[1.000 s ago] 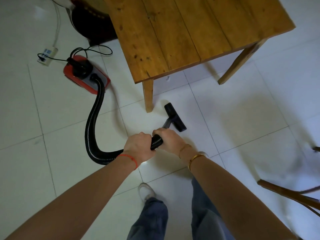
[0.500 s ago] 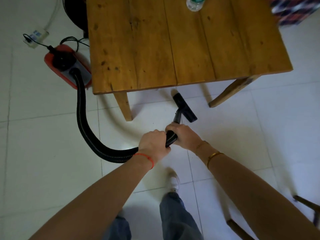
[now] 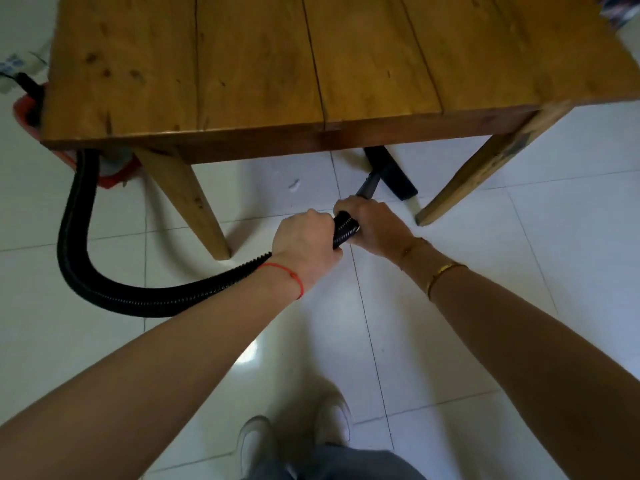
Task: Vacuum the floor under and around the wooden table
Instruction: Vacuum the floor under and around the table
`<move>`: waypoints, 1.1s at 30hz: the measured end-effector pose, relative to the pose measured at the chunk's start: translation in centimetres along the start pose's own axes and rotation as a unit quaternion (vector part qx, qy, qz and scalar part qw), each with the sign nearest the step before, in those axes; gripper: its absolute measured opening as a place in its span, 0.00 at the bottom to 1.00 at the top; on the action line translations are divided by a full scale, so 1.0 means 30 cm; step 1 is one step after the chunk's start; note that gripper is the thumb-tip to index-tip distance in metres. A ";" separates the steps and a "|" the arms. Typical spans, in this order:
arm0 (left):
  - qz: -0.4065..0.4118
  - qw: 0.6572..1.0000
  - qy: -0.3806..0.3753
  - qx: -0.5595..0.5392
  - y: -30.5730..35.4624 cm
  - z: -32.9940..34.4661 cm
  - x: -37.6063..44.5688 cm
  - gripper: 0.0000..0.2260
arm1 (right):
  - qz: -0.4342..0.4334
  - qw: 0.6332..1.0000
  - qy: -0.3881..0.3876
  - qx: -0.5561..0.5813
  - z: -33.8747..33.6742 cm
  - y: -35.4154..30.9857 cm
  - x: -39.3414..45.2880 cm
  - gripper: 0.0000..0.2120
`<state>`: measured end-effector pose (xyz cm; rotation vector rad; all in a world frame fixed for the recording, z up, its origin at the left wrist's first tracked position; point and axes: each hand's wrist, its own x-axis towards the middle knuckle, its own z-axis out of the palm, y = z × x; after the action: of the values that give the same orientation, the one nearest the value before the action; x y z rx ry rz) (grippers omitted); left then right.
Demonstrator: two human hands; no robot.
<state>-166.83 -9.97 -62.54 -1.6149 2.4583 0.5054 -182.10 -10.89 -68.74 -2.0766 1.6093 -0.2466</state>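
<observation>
Gripping the ribbed black hose (image 3: 166,299), both hands (image 3: 304,244) (image 3: 374,226) clamped, flat nozzle (image 3: 391,174) under plank-topped wooden table (image 3: 277,64).

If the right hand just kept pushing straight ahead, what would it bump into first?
Probably the wooden table's front edge, above the nozzle; the right hand may slip beneath it, as depth is unclear.

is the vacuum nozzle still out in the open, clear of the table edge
No, the black nozzle sits on the floor between the two front legs, with its far end hidden under the wooden table.
</observation>
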 end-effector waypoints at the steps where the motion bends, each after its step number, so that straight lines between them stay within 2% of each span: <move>1: 0.003 1.000 0.008 -0.001 -0.009 0.026 0.019 0.11 | -0.005 1.000 0.010 -0.012 0.023 0.019 0.017 0.07; 7: 0.038 0.996 0.075 0.027 -0.056 0.217 0.173 0.09 | -0.007 0.992 0.081 -0.098 0.163 0.173 0.121 0.10; 15: 0.062 0.985 0.145 0.069 -0.125 0.423 0.273 0.07 | 0.014 0.974 0.199 -0.105 0.379 0.295 0.184 0.19; 20: 0.048 0.983 0.156 0.082 -0.224 0.442 0.192 0.05 | -0.003 0.968 0.223 -0.113 0.467 0.187 0.190 0.15; 30: 0.020 0.975 0.177 0.132 -0.485 0.396 -0.029 0.07 | -0.090 0.946 0.220 -0.220 0.530 -0.116 0.207 0.19; 33: 0.020 0.973 0.183 0.141 -0.522 0.385 -0.042 0.07 | -0.081 0.944 0.212 -0.240 0.524 -0.159 0.219 0.18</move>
<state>-152.63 -10.35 -75.90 -1.6605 2.6652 -0.1525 -169.35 -11.97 -80.97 -2.6768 1.8900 -0.4147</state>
